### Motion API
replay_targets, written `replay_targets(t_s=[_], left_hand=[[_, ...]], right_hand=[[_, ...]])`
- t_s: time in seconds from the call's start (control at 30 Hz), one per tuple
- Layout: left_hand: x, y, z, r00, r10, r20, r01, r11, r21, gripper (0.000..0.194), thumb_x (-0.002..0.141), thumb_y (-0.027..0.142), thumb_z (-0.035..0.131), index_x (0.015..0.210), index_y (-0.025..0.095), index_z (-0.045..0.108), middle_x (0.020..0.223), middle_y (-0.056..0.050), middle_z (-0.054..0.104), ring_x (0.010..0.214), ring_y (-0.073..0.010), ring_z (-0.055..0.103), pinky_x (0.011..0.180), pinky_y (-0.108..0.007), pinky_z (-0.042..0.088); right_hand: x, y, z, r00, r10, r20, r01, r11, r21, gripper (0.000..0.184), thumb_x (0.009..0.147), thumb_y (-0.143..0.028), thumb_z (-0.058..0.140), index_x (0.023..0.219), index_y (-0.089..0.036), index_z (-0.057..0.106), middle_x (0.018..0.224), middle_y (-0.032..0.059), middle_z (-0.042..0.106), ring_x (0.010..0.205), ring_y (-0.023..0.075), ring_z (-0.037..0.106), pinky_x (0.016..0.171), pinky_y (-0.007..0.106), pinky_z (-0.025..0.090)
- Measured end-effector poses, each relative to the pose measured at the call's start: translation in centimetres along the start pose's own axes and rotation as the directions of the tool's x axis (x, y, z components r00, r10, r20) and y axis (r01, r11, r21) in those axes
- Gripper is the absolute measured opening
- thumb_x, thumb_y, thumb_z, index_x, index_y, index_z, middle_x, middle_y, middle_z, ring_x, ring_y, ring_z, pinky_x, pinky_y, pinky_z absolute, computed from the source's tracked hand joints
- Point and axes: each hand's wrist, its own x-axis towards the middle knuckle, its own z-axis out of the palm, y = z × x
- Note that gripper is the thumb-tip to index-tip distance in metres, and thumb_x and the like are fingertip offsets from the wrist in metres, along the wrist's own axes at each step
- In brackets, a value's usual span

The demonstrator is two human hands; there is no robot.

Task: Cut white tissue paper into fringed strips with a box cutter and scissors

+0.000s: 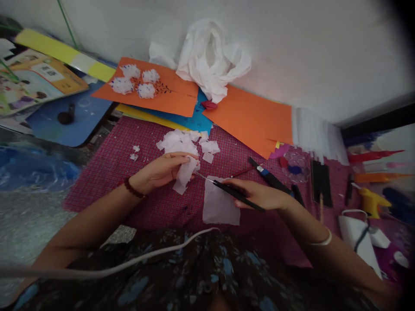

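Note:
My left hand (165,168) pinches a strip of white tissue paper (184,177) that hangs down from the fingertips. In my right hand (256,192) is a pair of scissors (228,188) with black handles; the metal blades point left, their tips at the strip's edge. Whether the blades are apart I cannot tell. Just beyond my left hand lies a pile of small cut tissue pieces (178,141). A larger tissue sheet (220,207) rests flat on the red checked cloth (103,172), partly beneath the scissors.
An orange sheet with white tissue flowers (145,90) lies at the back left, another orange sheet (259,114) at the back right. Crumpled white tissue (210,60) leans by the wall. Pens, a black tool and a yellow glue gun (372,202) sit to the right. A white cable (155,250) crosses in front.

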Motion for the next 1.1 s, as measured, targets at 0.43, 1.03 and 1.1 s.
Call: replay_targets(t_s=[0.43,1.03,1.1], left_hand=[[0.5,-0.5,0.1,0.999,0.026,0.026,-0.025,0.999,-0.028,0.021,0.077,0.027,0.081,0.095,0.017,0.080,0.098,-0.010,0.078,0.078,-0.0190,0.071,0.076,-0.037,0.065],[0.4,0.1,-0.2,0.998,0.003,0.057,0.004,0.993,-0.116,0.024,0.087,0.037,0.070,0.095,0.015,0.068,0.089,-0.011,0.078,0.073,-0.0200,0.073,0.072,-0.034,0.062],[0.2,0.0,-0.1,1.000,0.007,-0.025,-0.008,0.999,-0.048,0.018,0.082,0.030,0.075,0.088,0.015,0.065,0.082,-0.009,0.077,0.065,-0.0169,0.071,0.066,-0.030,0.061]], right_hand=[[2.5,-0.9,-0.5,0.995,0.087,-0.041,-0.085,0.995,0.043,0.073,0.088,-0.061,0.070,0.142,-0.014,0.059,0.129,0.0146,0.069,0.114,0.0292,0.065,0.101,0.044,0.053],[3.5,-0.5,-0.7,0.971,0.081,-0.224,-0.048,0.987,0.150,0.063,0.089,-0.061,0.070,0.129,-0.013,0.064,0.079,-0.0014,0.055,0.065,0.0122,0.046,0.058,0.025,0.037],[3.6,-0.2,-0.9,0.969,0.096,-0.230,-0.051,0.980,0.195,0.066,0.089,-0.064,0.068,0.131,-0.013,0.062,0.074,-0.0038,0.049,0.061,0.0110,0.042,0.054,0.025,0.033]])
